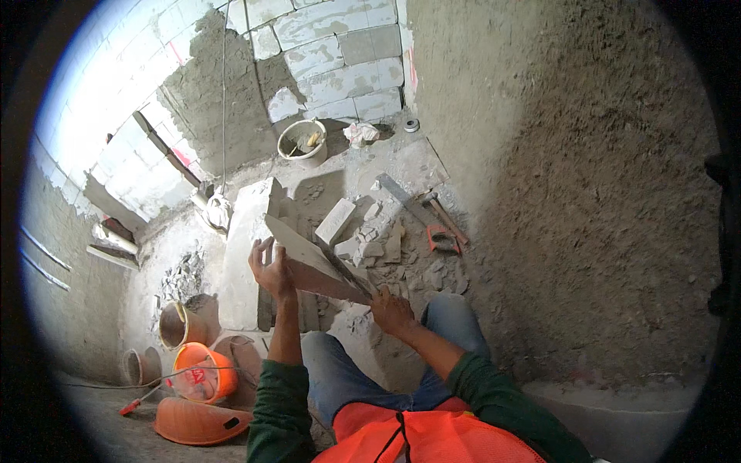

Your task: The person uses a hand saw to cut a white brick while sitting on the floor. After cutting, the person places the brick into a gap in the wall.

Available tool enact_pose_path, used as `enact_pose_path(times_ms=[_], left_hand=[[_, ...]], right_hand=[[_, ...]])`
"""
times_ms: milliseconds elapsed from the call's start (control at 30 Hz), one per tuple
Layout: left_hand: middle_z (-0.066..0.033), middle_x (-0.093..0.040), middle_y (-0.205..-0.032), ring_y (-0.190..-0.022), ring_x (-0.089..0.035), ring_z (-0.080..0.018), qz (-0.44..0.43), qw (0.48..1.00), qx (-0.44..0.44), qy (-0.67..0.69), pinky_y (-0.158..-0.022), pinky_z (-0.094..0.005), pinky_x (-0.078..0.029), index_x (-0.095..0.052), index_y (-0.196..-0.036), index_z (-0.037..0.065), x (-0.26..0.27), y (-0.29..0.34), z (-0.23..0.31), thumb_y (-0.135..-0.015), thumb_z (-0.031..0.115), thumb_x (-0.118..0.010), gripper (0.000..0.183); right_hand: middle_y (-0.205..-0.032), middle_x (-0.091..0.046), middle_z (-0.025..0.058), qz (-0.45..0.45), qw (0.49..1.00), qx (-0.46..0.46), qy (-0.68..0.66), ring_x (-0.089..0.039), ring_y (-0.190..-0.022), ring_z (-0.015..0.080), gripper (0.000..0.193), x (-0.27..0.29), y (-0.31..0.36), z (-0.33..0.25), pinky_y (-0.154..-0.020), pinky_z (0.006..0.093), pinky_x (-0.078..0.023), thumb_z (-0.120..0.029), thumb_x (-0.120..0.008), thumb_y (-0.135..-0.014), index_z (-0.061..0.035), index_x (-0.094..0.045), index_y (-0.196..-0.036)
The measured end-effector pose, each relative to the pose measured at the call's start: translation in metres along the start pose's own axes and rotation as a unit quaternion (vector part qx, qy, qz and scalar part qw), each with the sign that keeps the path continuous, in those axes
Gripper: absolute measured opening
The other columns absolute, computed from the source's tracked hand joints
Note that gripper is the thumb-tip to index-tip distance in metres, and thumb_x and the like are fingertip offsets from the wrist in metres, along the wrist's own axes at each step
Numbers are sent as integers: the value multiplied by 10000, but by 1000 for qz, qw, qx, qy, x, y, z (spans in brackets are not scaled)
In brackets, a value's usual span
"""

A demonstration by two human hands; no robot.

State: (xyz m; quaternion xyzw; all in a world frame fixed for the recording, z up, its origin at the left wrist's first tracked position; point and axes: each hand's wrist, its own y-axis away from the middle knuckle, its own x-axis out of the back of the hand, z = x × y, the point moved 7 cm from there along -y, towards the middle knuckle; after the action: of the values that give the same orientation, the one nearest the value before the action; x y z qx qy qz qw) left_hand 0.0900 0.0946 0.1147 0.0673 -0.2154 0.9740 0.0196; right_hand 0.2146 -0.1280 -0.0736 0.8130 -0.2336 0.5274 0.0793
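Observation:
Tilted in front of my lap is a pale grey wedge-shaped piece of building block [328,279]. My left hand [270,268] is closed on its left end, with fingertips over the edge. At its right end, my right hand [392,311] is closed round the near end of a dark, narrow blade-like tool [345,268]. That tool lies along the block's upper side; its exact kind is unclear. Behind and left of the block stands a large pale block [247,247]. A smaller cut block [336,221] rests on the rubble just beyond.
A handsaw [409,202] with an orange handle lies beside a hammer [448,217] on the right. A white bucket [302,144] stands by the far wall. Orange hard hats [202,423], an orange bucket [204,373] and a tan bucket [182,324] sit at left.

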Motion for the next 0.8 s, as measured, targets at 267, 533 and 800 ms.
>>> enact_pose_path(times_ms=[267, 533, 800], left_hand=[[-191, -543, -1272, -1235, -533, -322, 7, 997, -70, -16, -1023, -406, -473, -696, -1039, 17, -3, -5, -1, -816, 118, -741, 249], [-186, -570, -1253, -1221, -540, -337, 19, 998, -61, 15, -1031, -431, -440, -709, -1023, 29, -4, -8, -12, -806, 180, -745, 266], [-195, -586, -1232, -1214, -540, -346, 23, 998, -58, -5, -1031, -437, -431, -703, -1034, 17, -6, -11, -15, -801, 233, -756, 323]], right_hand=[[-819, -666, 260, -18, 987, -40, -157, -661, -771, 449, 582, 32, -7, -13, -679, 552, -504, -281, -520, -990, -67, -327, -1496], [-643, -626, 180, 70, 991, 57, -98, -628, -550, 369, 681, 118, -31, -43, -519, 497, -507, -150, -552, -945, -108, -243, -1551], [-599, -605, 141, 32, 998, 25, 50, -575, -448, 282, 767, 47, -3, -39, -422, 439, -442, -114, -583, -881, -75, -232, -1563]])
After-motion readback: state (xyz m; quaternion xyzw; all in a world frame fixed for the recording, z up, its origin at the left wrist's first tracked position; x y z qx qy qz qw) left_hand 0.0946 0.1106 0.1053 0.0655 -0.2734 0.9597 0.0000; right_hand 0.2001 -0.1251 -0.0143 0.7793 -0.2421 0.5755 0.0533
